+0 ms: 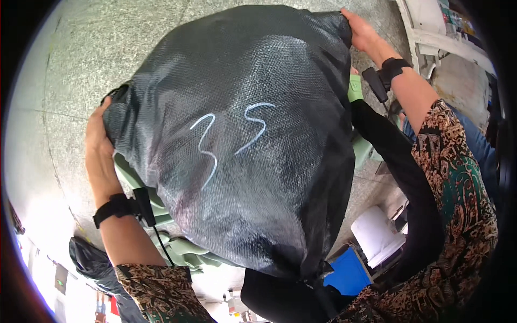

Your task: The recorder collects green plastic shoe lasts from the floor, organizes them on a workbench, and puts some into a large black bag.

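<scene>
I see the left hand (98, 148) gripping the black sack (237, 140) at its edge; right hand (362, 32) clutches the far corner. Pale green fabric (161, 237), probably clothing, sits beneath the left wrist.

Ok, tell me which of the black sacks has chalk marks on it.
The big black woven sack gripped by the left hand and right hand. It bears pale scrawled marks; the smaller black bag at lower left shows none.
</scene>
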`<state>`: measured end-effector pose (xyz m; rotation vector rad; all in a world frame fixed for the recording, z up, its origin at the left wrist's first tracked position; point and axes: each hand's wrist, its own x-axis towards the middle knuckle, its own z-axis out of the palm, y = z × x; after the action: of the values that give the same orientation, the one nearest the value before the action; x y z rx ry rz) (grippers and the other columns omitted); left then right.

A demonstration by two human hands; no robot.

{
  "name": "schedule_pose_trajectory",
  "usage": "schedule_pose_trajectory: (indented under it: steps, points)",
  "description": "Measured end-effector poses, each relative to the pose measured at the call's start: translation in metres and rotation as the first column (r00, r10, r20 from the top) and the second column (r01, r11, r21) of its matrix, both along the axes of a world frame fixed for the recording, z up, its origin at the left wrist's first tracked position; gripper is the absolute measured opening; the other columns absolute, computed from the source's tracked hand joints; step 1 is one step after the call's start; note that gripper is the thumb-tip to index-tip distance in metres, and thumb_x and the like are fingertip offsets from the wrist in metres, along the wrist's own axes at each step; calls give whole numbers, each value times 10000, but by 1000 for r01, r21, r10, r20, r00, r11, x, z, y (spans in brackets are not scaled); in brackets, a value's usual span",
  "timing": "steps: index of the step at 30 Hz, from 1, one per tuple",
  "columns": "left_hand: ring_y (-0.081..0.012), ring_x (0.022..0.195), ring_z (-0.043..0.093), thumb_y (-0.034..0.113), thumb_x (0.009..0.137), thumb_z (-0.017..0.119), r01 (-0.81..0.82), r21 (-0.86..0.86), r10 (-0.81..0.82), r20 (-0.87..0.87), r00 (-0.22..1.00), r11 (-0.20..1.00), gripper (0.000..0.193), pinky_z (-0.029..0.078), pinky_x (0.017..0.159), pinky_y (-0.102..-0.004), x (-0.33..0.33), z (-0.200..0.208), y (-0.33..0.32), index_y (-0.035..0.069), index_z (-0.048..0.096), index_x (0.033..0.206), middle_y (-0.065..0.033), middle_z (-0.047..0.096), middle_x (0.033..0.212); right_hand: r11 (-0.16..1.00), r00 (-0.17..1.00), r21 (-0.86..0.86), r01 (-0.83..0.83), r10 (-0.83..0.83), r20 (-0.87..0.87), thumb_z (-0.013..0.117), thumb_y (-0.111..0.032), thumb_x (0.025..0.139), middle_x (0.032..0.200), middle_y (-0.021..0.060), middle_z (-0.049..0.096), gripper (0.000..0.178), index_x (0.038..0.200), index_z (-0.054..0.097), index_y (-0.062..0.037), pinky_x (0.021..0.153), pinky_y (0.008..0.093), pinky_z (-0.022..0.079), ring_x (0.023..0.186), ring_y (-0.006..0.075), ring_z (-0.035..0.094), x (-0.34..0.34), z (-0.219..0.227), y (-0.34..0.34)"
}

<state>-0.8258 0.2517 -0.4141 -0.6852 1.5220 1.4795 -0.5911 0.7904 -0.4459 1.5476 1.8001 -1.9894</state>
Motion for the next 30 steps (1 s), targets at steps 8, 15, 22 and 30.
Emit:
schedule_pose_trajectory:
  steps: [8, 15, 22, 30]
  points:
    - [-291, 974, 545, 218, 871, 502, -116, 164, 162, -304, 939, 980, 461, 429, 887, -350, 142, 109, 6, -134, 438, 1162, -221, 540, 1090, 911, 911, -23, 411, -410, 41, 445, -332, 922, 1092, 135, 567, 407, 1114, 488, 25, 848, 423, 446, 944, 253, 561, 42, 90, -79]
    - [-166, 870, 485, 72, 795, 586, -579, 80, 583, -169, 795, 812, 341, 393, 789, -290, 309, 180, -71, -40, 478, 1098, -65, 523, 968, 845, 866, -256, 470, -498, -52, 406, -274, 936, 1019, 154, 578, 292, 1033, 496, -14, 868, 480, 434, 923, 300, 577, 142, 197, -162]
    - [-107, 741, 493, -7, 726, 564, -789, 398, 871, -59, 488, 469, 95, 382, 731, -240, 447, 219, -177, -4, 544, 819, -16, 546, 781, 900, 969, -362, 244, -240, 56, 371, -268, 945, 908, 133, 586, 254, 841, 457, -53, 873, 441, 417, 884, 274, 572, 159, 339, -336]
    - [-46, 661, 418, 11, 758, 587, -411, 301, 498, -330, 802, 861, 64, 346, 582, -213, 482, 143, -288, 15, 589, 822, 54, 494, 688, 990, 992, -76, 120, -116, 53, 383, -246, 945, 878, 71, 593, 242, 895, 507, -44, 835, 347, 432, 827, 217, 561, 180, 310, -472]
